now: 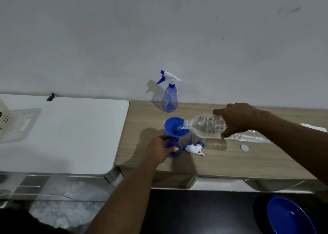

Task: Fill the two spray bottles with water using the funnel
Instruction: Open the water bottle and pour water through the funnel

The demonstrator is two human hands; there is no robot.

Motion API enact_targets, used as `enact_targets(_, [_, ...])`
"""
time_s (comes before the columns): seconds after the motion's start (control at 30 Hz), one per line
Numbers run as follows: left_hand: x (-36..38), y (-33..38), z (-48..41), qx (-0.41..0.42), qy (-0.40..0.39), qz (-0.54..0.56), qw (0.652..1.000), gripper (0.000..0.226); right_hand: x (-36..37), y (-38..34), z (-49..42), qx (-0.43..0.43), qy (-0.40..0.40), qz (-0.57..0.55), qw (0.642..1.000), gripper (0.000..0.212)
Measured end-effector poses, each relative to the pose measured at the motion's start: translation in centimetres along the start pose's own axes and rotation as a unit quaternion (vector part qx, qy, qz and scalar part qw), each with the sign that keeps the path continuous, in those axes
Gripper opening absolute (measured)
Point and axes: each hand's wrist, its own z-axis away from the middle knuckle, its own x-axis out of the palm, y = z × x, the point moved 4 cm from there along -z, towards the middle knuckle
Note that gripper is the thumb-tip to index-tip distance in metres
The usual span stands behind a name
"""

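Note:
A blue funnel [174,126] sits in the neck of an open blue spray bottle [174,145] on the wooden table [230,161]. My left hand [159,150] grips that bottle's body. My right hand [239,119] holds a clear water bottle [204,126] tipped on its side, its mouth inside the funnel's bowl. The unscrewed white and blue spray head [195,147] lies just right of the bottle. A second spray bottle [169,96] with its head on stands upright near the wall.
A small white cap [244,147] lies on the wood at the right, near a crumpled clear plastic wrap [248,136]. A white table [62,132] adjoins on the left with a perforated basket [10,122]. A blue basin [291,216] sits on the floor at lower right.

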Motion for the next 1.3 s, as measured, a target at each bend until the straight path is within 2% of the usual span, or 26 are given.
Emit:
enact_targets(0.9, [0.3,-0.6,-0.5,-0.006,-0.001,0.009,1.000,0.060,0.5,0.7,-0.4,-0.007,0.019,-0.031,0.999,0.084])
enact_targets(1.03, [0.4,-0.4,-0.4,-0.001,-0.008,0.013,1.000,0.054,1.3,0.8,-0.3,-0.001,0.040,-0.102,0.994,0.086])
enact_targets(1.1, [0.5,-0.3,-0.2,0.009,-0.007,0.022,1.000,0.051,1.9,0.9,-0.3,0.006,0.058,-0.188,0.981,0.083])
enact_targets(1.2, [0.7,-0.3,-0.1,0.015,0.000,0.026,1.000,0.046,3.3,1.1,-0.3,0.008,0.093,-0.330,0.939,0.074])
enact_targets(1.3, [0.7,-0.1,0.0,0.022,0.004,0.023,0.999,0.044,4.8,1.1,-0.2,0.031,0.138,-0.419,0.897,0.072])
